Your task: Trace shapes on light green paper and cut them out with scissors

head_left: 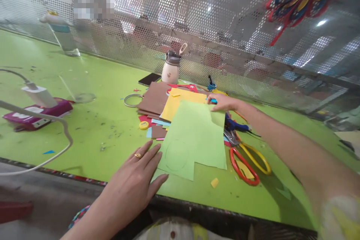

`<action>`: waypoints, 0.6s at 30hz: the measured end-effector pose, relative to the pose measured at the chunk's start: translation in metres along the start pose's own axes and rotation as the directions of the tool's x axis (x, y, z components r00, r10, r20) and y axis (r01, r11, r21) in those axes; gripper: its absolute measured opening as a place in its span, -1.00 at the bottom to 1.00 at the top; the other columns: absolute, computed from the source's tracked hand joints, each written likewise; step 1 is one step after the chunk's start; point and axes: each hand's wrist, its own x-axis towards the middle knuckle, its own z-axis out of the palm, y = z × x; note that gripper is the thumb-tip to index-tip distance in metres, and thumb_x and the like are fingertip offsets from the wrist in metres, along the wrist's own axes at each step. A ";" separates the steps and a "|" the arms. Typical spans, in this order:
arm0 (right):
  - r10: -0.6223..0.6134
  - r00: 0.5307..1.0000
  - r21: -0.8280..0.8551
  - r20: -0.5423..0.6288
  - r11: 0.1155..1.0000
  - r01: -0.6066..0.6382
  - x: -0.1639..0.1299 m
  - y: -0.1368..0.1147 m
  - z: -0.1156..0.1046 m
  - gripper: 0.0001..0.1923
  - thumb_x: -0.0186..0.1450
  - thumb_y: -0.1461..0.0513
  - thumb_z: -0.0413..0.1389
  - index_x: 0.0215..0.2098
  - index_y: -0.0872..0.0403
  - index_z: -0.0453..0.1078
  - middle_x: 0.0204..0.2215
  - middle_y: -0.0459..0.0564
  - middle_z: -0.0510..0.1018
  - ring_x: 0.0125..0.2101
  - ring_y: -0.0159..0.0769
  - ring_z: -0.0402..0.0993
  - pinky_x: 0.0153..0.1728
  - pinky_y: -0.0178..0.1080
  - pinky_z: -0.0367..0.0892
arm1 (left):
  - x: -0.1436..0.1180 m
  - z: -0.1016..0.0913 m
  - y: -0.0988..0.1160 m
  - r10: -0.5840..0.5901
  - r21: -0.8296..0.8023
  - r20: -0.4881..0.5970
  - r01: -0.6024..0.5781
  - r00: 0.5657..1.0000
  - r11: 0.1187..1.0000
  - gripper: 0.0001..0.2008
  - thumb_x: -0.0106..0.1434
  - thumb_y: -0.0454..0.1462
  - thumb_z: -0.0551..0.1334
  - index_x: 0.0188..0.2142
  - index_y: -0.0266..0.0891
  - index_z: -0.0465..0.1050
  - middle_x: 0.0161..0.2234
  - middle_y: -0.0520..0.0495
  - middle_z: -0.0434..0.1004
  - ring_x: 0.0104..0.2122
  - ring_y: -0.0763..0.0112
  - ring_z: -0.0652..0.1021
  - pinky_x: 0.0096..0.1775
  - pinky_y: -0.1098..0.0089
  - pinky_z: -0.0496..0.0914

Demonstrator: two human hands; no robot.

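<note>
My left hand [136, 172] lies palm down with fingers stretched forward and slightly spread, thumb held apart, a gold-coloured ring [137, 155] on one finger; its fingertips reach the left edge of a light green sheet of paper [199, 135]. My right arm stretches far forward, and my right hand [222, 102] bends down at the sheet's far right corner, beside a small bright blue piece [213, 101]; I cannot tell whether those fingers pinch anything.

The sheet lies in front of me, its far part over a yellow sheet of paper [170, 107] and its near part towards the edge of the bright green tabletop [112, 165]. Its near edge is stepped, shorter on the right, and a thin circle outline [176, 155] marks its near left part.
</note>
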 end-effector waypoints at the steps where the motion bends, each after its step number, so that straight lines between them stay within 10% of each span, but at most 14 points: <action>1: 0.016 1.000 0.018 -0.021 1.000 -0.016 -0.006 0.000 -0.004 -0.71 0.34 0.21 0.11 0.02 0.10 0.34 -0.02 0.05 0.46 -0.14 -0.16 0.48 -0.17 -0.03 0.44 | 0.001 -0.002 0.000 -0.013 -0.016 0.003 0.013 1.000 1.000 -0.53 0.31 -0.08 0.08 0.03 -0.39 0.40 0.11 -0.33 0.39 0.19 -0.10 0.26 0.07 -0.04 0.34; 18: 0.370 0.891 0.440 -0.262 0.868 -0.231 -0.141 0.022 0.022 -0.71 0.04 0.09 0.25 -0.30 0.03 0.41 -0.46 -0.12 0.51 -0.47 -0.26 0.44 -0.44 -0.23 0.35 | 0.025 -0.009 -0.018 0.066 -0.170 0.003 -0.065 0.998 0.983 -0.60 0.31 -0.15 0.09 0.07 -0.31 0.34 0.08 -0.29 0.42 0.11 0.02 0.37 0.07 0.01 0.33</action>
